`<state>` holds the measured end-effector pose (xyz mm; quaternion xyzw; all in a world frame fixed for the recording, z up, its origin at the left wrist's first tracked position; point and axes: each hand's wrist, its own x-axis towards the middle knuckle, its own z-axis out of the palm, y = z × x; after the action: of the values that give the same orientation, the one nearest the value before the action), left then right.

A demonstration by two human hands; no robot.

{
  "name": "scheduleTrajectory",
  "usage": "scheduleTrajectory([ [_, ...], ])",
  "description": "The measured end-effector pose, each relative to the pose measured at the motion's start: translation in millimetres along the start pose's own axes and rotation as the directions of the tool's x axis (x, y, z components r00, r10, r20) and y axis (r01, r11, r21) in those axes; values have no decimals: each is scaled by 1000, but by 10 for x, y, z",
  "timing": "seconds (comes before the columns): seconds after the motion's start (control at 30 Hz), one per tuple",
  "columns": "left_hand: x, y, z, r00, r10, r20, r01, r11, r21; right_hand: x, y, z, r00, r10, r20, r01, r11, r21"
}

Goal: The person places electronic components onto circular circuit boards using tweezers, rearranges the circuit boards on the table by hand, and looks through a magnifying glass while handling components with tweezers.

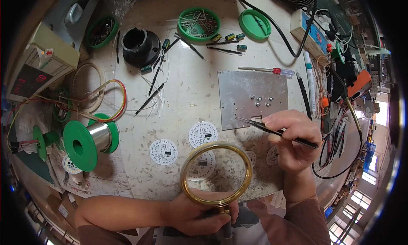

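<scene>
My left hand (197, 217) is wrapped round the handle of a brass-rimmed magnifying glass (247, 168), low at the front of the bench. Through its lens part of a round white circuit board (199, 166) shows. My right hand (293, 136) pinches black tweezers (272, 129), whose tips point left over the lower edge of a grey metal plate (242, 92). Several small silvery parts (260, 99) sit on that plate. Two more round white boards (163, 152) (203, 134) lie left of and above the lens, and others are partly hidden near my right hand.
Green solder spools (78, 146) stand at the left, below a display unit (42, 66). Green dishes (199, 24) of components and a black round holder (140, 47) are at the back. A screwdriver (276, 70), a white marker (310, 81) and cables lie at the right.
</scene>
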<state>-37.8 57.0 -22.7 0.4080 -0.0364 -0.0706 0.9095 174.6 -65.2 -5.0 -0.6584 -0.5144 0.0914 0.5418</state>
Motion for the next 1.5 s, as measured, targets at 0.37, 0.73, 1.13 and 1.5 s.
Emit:
scheduleTrajectory([
  [0.37,-6,69,-70,994,-30,107,33,999,-27,-35,-63,110,998,44,53,-48,996,79],
  [0.73,55,13,-19,995,104,-7,-104,994,21,-69,-4,172,998,55,-11,-54,995,81],
  [1.13,40,-31,-48,996,67,52,-72,992,103,-105,29,154,996,65,55,-62,996,-58],
  [1.5,36,-14,-40,998,10,56,-12,999,44,-116,32,186,996,88,7,-87,995,-52],
])
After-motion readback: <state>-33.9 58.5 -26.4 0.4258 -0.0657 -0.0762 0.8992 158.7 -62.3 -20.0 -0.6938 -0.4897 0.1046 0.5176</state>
